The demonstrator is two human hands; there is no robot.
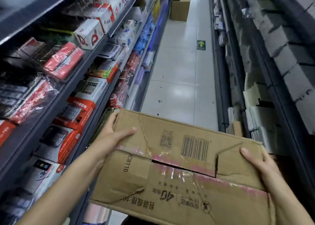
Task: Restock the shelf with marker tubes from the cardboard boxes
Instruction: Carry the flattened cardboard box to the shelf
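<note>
I hold a worn brown cardboard box (179,165) in front of me, carried in the air between both hands. Its taped flaps are shut except for a narrow gap, and nothing inside shows. A barcode and QR code are printed on its top. My left hand (112,136) grips the box's left end, thumb lying on the top face. My right hand (257,163) grips the right end, thumb on top. No marker tubes are visible. The shelf (71,81) on my left is stocked with red, white and black packaged goods.
A narrow aisle of pale floor tiles (179,75) runs ahead between two shelf rows. Another cardboard box (180,6) stands on the floor at the far end. The right-hand shelving (272,68) holds white boxes and paper stacks. A green arrow sticker (201,45) marks the floor.
</note>
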